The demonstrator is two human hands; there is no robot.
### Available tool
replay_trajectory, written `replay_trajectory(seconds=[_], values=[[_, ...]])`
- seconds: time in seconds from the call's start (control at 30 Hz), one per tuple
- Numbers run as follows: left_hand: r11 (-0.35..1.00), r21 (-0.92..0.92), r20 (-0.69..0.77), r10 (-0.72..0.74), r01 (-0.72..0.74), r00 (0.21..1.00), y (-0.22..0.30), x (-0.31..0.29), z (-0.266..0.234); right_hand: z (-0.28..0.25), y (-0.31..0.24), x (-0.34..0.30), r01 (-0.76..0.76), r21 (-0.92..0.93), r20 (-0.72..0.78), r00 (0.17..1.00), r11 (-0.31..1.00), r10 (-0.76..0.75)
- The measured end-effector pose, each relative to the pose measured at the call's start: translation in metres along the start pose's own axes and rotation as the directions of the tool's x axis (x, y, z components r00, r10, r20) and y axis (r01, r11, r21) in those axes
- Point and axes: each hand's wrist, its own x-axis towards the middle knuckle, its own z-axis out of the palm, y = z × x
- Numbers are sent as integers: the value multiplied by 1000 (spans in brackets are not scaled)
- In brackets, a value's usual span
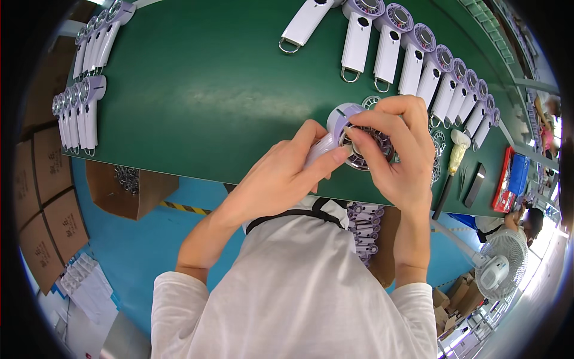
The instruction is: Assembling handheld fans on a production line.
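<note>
Over the near edge of the green table I hold a white and lilac handheld fan (339,119), tilted, its round head toward the right. My left hand (284,170) is closed around its handle, the thumb near the head. With bent fingers, my right hand (402,146) grips the head at its rim and face. A dark, slotted round face (375,143) shows partly beneath those fingers; whether it is a separate piece I cannot tell. Just beyond my right hand lies a slotted ring (371,102), and more rings (438,143) lie to its right.
A row of similar fans (388,57) curves along the far right; more stand at the far left (89,113). To the right lie a cloth-wrapped tool (457,152), tweezers (463,181), a dark bar (475,185) and a red tray (505,179). Cardboard boxes (134,200) stand below the table.
</note>
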Motion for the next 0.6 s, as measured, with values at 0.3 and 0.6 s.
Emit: replay_trajectory(seconds=[0.3, 0.6], values=[[990, 99, -25, 103, -100, 994, -4, -3, -1, -10, -1, 7, -40, 166, 152, 988, 985, 15], [971, 220, -51, 102, -89, 993, 0, -4, -2, -21, -6, 17, -67, 136, 319, 947, 988, 21]])
